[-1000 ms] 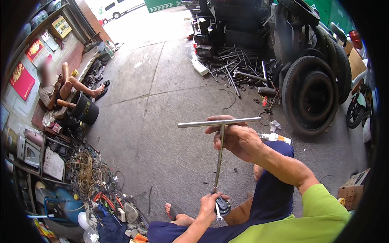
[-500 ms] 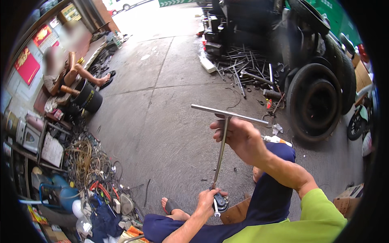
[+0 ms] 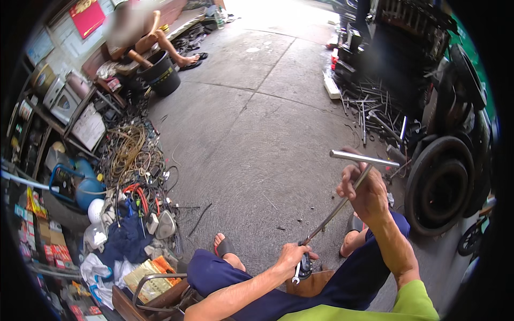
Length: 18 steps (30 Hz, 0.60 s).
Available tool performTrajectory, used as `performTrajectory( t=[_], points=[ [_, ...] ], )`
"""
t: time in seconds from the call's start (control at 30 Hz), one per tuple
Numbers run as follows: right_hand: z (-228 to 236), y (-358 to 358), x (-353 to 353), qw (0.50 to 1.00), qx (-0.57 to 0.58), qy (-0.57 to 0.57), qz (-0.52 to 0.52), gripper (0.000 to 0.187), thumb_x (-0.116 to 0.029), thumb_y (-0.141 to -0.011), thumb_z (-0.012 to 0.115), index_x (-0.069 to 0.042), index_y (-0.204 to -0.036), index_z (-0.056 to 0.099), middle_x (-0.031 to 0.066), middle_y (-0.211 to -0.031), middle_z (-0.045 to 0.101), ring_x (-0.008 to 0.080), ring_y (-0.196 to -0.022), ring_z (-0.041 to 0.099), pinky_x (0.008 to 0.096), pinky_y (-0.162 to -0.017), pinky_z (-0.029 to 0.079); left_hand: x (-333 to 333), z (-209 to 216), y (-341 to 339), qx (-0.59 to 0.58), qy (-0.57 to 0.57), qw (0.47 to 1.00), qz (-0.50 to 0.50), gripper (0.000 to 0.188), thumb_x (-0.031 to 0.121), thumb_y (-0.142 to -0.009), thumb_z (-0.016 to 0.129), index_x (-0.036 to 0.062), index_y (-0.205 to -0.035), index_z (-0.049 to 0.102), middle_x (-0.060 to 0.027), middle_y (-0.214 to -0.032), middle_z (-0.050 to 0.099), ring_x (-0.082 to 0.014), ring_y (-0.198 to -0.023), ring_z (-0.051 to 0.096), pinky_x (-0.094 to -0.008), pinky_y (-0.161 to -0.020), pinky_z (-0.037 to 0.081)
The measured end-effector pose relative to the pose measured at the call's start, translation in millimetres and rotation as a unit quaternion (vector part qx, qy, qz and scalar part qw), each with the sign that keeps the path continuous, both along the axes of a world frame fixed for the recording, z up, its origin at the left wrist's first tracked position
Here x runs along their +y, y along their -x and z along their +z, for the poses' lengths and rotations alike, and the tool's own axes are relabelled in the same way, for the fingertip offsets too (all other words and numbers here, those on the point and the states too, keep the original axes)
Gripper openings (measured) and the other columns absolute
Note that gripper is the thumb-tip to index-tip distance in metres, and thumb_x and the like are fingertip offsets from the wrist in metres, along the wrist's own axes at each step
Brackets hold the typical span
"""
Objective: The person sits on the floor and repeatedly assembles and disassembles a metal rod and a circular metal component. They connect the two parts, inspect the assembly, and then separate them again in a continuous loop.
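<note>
A long T-handle wrench (image 3: 336, 210) leans up and to the right from between my knees. My left hand (image 3: 292, 254) is closed round a round black part (image 3: 305, 266) at its lower end. The jaw of a small open-end wrench (image 3: 296, 279) sticks out below that hand; the rest of it is hidden. Just under the metal crossbar, my right hand (image 3: 369, 195) is at the shaft, its fingers apart and loosely curved. Whether any of them touch the shaft I cannot tell. A brown piece (image 3: 316, 282) lies below the round part, between my legs.
Tangled cables (image 3: 131, 155) and a blue tank (image 3: 90, 184) crowd the left side. Metal rods (image 3: 369, 109) and a large tire (image 3: 441, 184) stand at right. A person (image 3: 152, 37) sits at far left by a black bucket (image 3: 162, 75). A wooden box (image 3: 126, 305) is near my left knee.
The view has shifted, so the surroundings sit further left or right. The T-handle's crossbar has turned and its shaft tilts more to the right. My right hand has followed it.
</note>
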State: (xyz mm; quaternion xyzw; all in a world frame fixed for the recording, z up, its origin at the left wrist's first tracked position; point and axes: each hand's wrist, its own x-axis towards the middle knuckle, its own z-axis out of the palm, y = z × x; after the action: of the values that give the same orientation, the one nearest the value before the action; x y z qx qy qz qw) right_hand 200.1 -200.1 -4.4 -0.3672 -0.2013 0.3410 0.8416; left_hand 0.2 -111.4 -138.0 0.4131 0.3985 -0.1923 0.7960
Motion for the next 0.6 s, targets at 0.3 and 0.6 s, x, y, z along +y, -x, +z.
performTrajectory(
  t=[0.3, 0.6],
  points=[
    [13.8, 8.7, 2.3, 0.995, -0.076, 0.044, -0.056, 0.055, -0.009, -0.089, 0.041, -0.008, -0.143, 0.035, 0.0182, -0.117, 0.059, 0.0218, -0.083, 0.063, 0.0354, -0.077, 0.05, -2.6, 16.7, 0.1, -0.027, 0.008, 1.0, 0.002, 0.024, 0.013, -0.088, 0.057, -0.0102, -0.091, 0.064, -0.0174, -0.086, 0.072, -0.0167, -0.068, 0.064, -0.0293, -0.057, 0.05],
    [12.9, -1.2, 5.8, 0.995, 0.1, -0.025, 0.007, 0.034, -0.034, -0.096, 0.048, -0.013, -0.122, 0.057, 0.0184, -0.113, 0.063, 0.0253, -0.082, 0.063, 0.041, -0.078, 0.045, -4.9, 14.2, 1.7, -0.011, -0.017, 1.0, 0.008, 0.024, 0.012, -0.088, 0.057, -0.0103, -0.091, 0.063, -0.0164, -0.086, 0.072, -0.0145, -0.062, 0.06, -0.0284, -0.053, 0.046]
  ],
)
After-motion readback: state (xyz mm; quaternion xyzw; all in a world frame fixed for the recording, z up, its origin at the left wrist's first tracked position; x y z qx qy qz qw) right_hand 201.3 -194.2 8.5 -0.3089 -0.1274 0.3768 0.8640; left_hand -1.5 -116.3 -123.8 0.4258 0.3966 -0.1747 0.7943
